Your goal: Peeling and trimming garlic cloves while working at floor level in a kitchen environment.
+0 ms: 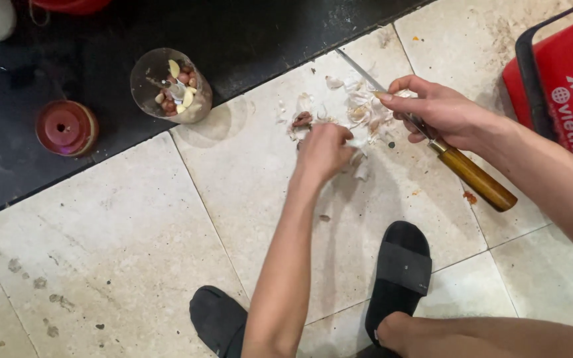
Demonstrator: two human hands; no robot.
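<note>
The heap of white papery garlic skins and cloves [359, 113] sits right on the beige floor tile [134, 252], so the scraps stay in one spot within easy reach. The left hand [323, 151] is curled down onto the near edge of the heap, fingers pinched on a bit of it, can't tell exactly which piece. The right hand [432, 109] is wrapped around the long knife with the brown wooden handle [475, 178], blade laid flat and pointing away over the heap. The clear glass blender jar of peeled cloves and reddish shallots [171, 86] stands just off to the left on the dark floor strip, round red lid [66, 127] beside it. Black slippers [402, 272] are planted below, and a red plastic crate [565, 79] sits far right.
</note>
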